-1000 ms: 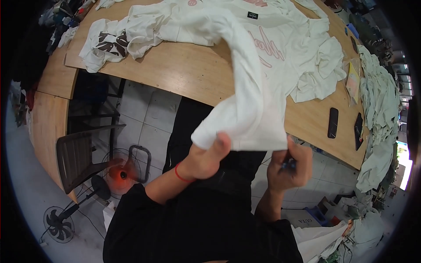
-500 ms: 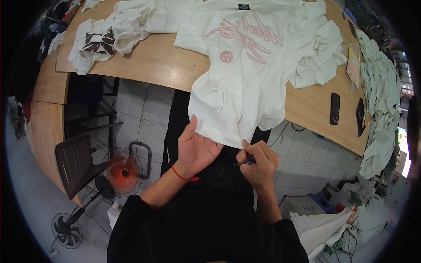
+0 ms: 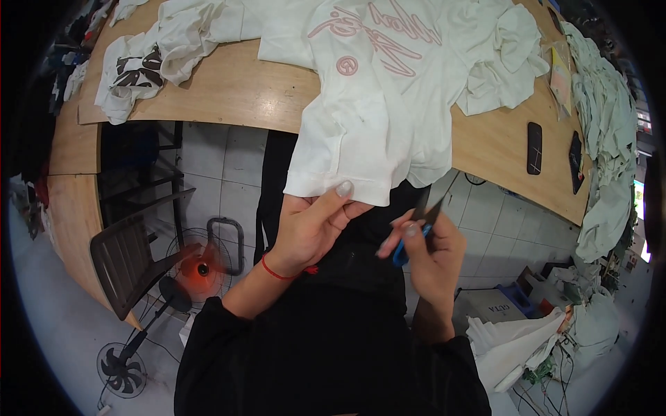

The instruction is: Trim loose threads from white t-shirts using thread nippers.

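Note:
A white T-shirt (image 3: 423,118) with pink script lettering and a small round pink mark lies over the table's near edge, one hemmed part hanging toward me. My left hand (image 3: 309,232), with a red string at the wrist, grips that hem, thumb on top and fingers underneath. To the right of the hem, apart from the cloth, my right hand (image 3: 437,260) is closed around small thread snips (image 3: 400,254). Their blue handle shows below my fingers and the dark pointed blades face up and away from me.
White garments cover parts of the wooden table (image 3: 263,97), one with a dark print (image 3: 139,68). A black phone (image 3: 534,148) lies at right, near a pile of pale cloth (image 3: 607,118). At left are a brown chair (image 3: 123,260) and an orange-centred fan (image 3: 202,269). A box (image 3: 489,305) stands lower right.
My left hand has gone from spread under the hem to pinching it. The right hand has let go of the hem and moved right, its snips now pointing upward. The cloth has shifted slightly.

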The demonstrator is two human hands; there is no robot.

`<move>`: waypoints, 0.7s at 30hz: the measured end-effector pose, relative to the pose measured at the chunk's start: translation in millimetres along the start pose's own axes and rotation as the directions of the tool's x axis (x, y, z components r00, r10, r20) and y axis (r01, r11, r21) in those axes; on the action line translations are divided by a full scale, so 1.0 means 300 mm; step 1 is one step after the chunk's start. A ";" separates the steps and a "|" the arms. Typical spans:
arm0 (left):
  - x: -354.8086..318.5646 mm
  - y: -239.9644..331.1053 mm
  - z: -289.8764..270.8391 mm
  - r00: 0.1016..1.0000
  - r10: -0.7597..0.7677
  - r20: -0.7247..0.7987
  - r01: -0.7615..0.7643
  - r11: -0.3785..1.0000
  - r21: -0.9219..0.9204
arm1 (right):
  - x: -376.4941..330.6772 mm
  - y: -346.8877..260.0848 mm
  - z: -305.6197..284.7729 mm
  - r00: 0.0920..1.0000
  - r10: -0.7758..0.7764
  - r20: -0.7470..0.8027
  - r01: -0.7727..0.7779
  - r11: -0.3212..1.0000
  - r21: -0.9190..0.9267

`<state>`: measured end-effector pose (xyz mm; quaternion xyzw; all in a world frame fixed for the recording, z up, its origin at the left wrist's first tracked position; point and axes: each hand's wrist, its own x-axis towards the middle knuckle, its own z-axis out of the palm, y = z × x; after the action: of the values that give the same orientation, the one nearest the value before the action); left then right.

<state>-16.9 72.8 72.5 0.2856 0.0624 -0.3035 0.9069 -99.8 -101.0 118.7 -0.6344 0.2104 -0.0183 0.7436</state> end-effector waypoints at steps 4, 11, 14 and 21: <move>-0.011 -0.020 0.022 0.994 0.080 -0.075 -0.071 0.990 0.121 | 0.003 -0.033 0.053 0.977 0.090 0.194 -0.049 0.977 -0.207; -0.052 -0.038 -0.003 0.991 0.129 -0.029 -0.122 0.975 0.186 | 0.021 -0.024 0.090 0.975 -0.024 0.221 0.090 0.952 -0.294; -0.052 -0.018 0.008 0.994 0.112 -0.011 -0.108 0.976 0.187 | 0.023 -0.033 0.088 0.978 -0.010 0.207 0.071 0.954 -0.291; -0.051 -0.009 0.014 0.993 0.118 0.004 -0.116 0.969 0.218 | 0.026 -0.026 0.085 0.977 0.000 0.215 0.064 0.955 -0.289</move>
<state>-31.1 76.8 79.0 0.3879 0.0160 -0.2534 0.8861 -82.2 -81.1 126.6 -0.7398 0.1197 0.0689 0.6585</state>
